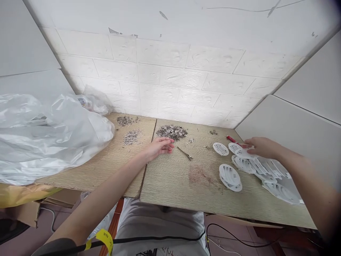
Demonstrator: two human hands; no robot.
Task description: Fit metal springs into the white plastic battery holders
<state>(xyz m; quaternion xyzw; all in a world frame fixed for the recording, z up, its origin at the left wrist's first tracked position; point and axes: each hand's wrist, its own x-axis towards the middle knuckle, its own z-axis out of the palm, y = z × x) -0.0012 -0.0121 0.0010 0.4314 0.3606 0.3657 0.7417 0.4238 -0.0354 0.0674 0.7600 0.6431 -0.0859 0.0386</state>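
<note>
My left hand [159,148] is over the table, its fingers loosely curled and apart, with nothing visible in them. Just behind it lies a heap of small metal pieces [173,131]; to its right is a thin metal tool like tweezers [184,153]. At the right, my right hand [262,146] has thumb and fingers closed at the edge of a round white plastic battery case [245,153]. More such cases lie spread beneath and beside it, overlapping. Two stacked cases [229,176] and a single case [220,149] lie further left. A red pen-like object [233,139] is beside my right fingers.
Two smaller metal heaps [132,136] [124,121] lie left of the table seam. A big clear plastic bag [53,138] covers the left end. A white brick-pattern wall [165,78] rises behind; a white panel [301,135] borders the right. A black cable [160,238] crosses my lap.
</note>
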